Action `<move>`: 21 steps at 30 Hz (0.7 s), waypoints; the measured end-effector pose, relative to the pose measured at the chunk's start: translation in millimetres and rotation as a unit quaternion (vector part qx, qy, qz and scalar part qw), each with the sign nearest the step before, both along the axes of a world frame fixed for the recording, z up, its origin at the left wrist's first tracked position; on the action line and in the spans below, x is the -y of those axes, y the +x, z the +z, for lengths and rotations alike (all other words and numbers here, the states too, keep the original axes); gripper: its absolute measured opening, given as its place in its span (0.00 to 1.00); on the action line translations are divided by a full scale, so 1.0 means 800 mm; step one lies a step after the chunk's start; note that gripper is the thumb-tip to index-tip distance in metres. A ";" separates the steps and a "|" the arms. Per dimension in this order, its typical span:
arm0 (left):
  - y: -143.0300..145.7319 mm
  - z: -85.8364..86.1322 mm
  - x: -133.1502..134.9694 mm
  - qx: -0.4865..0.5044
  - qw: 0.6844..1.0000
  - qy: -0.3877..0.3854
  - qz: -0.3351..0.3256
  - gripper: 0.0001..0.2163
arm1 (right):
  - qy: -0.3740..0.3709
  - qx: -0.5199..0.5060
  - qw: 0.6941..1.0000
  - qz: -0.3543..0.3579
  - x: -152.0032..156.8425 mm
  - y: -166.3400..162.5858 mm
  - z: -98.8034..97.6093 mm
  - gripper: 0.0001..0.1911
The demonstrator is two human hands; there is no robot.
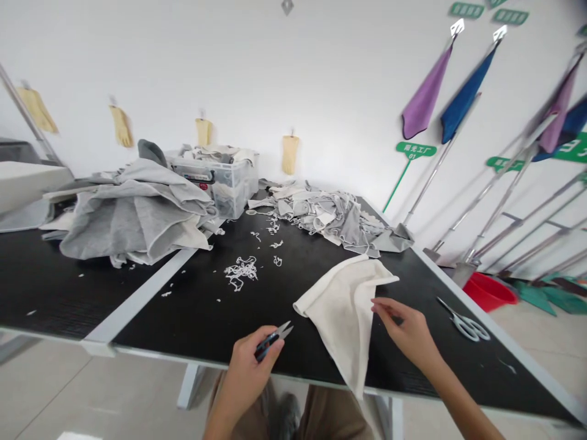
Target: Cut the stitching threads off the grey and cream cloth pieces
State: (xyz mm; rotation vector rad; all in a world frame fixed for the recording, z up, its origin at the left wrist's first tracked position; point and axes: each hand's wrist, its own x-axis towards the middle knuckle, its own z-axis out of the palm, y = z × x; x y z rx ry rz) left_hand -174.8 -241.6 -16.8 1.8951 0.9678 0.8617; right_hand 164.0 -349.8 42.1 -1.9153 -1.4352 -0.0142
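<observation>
My left hand (247, 370) is closed around a pair of thread snips (277, 336), whose two blades are apart and point up to the right. A white cloth (346, 305) lies in front of me on the black table, with creases across it and its lower corner hanging over the front edge. At the cloth's right edge, my right hand (409, 335) has thumb and fingers pinched together on the border. The snips are to the left of the cloth, not touching it.
Scissors (465, 321) lie at the right on the table (183, 305). White thread scraps (241, 271) are heaped mid-table. Behind are piles of grey cloths (137, 208) and crumpled cloths (316, 211), plus a clear plastic bin (233, 183). A red bucket (490, 292) stands on the floor.
</observation>
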 end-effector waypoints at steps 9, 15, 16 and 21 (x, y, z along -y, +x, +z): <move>0.001 -0.002 -0.003 0.040 0.996 -0.079 0.016 0.17 | 0.032 -0.178 0.980 -0.083 0.072 -0.032 -0.066 0.26; 0.017 0.006 -0.012 0.036 0.996 -0.066 0.045 0.17 | 0.057 -0.363 0.917 -0.154 0.012 -0.044 -0.082 0.55; 0.022 0.011 -0.015 0.024 0.997 -0.057 0.050 0.19 | 0.068 -0.382 0.909 -0.154 0.001 -0.050 -0.080 0.55; 0.080 0.045 -0.030 -0.183 0.980 0.042 0.063 0.28 | 0.173 -0.504 0.838 -0.119 -0.040 -0.086 -0.065 0.40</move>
